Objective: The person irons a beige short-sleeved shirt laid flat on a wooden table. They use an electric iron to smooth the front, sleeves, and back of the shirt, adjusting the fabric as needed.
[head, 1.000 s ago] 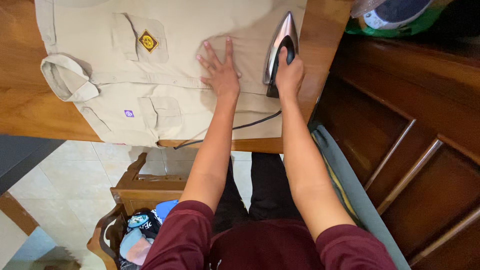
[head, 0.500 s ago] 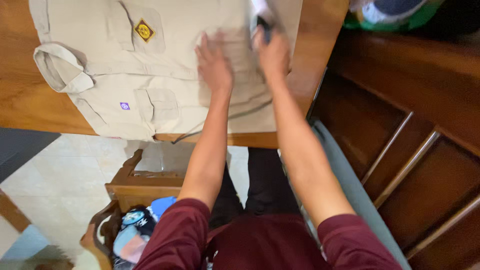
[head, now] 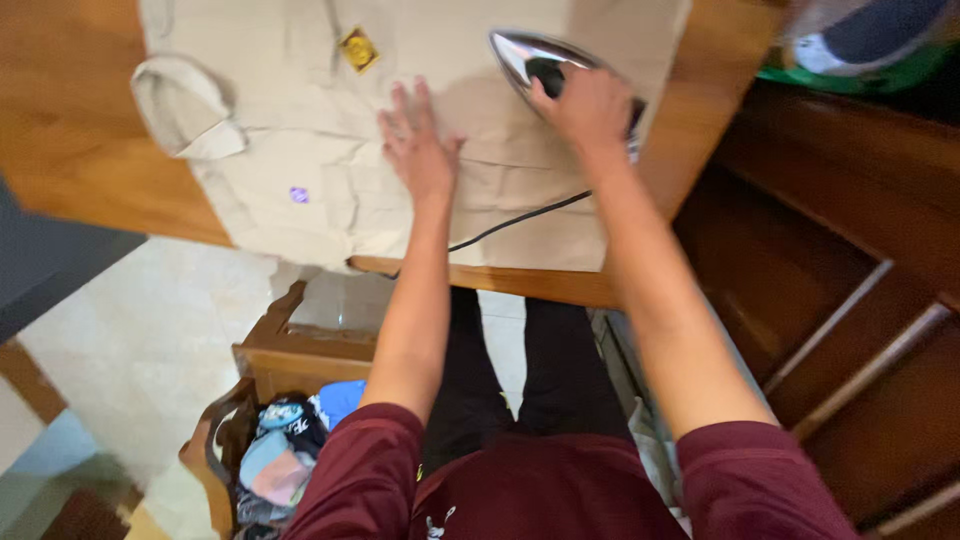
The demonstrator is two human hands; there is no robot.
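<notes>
Across the upper middle of the frame a beige shirt (head: 420, 130) lies spread flat on a wooden table (head: 80, 150), collar at the upper left, a yellow diamond badge (head: 357, 49) on its chest pocket and a small purple patch (head: 298, 194) lower down; the shirt's lower edge reaches the table's near edge. The left hand (head: 417, 150) rests open on the cloth at centre, fingers spread and palm down; just to its right the right hand (head: 585, 105) is closed around the dark handle of an iron (head: 540, 62), whose shiny body sits on the shirt with its pointed end toward the upper left. The two hands are near each other but apart. A black cord (head: 515, 222) trails from under the right forearm, crossing the shirt's lower part and dropping over the table edge between the arms. At the lower left, on the tiled floor (head: 130, 340), a wooden basket (head: 280, 365) holds mixed clothing; dark wooden panelling (head: 850, 260) fills the right side; a blurred grey and green object (head: 860, 40) sits at the upper right corner.
</notes>
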